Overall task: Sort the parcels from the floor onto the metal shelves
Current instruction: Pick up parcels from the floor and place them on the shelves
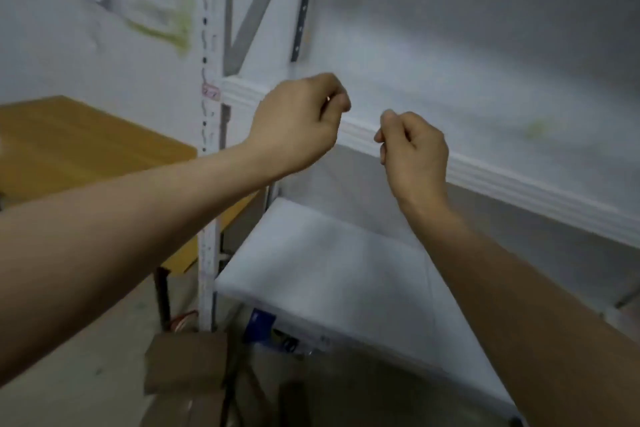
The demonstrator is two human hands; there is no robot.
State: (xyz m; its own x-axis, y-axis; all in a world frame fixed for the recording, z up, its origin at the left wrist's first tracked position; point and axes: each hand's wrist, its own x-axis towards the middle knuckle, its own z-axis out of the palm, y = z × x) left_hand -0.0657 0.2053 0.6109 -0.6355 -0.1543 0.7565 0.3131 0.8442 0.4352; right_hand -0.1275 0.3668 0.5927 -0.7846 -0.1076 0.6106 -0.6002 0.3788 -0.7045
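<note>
At the far left a wooden table [69, 149] stands against the wall, just beside the white slotted post [207, 114] of the metal shelves. At the foot of that post, brown cardboard boxes [187, 364] lie on the floor [86, 357]. The left hand [298, 121] is raised in front of the left end of the upper shelf [485, 107], its fingers curled in towards the thumb with nothing visible in them. Below it, a blue-and-white packet [277, 333] shows under the front left corner of the lower shelf [329, 270]; blur hides its details. The right hand [414, 152] hangs near the left one, over the upper shelf's front edge, its fingers curled too and gripping nothing visible.
</note>
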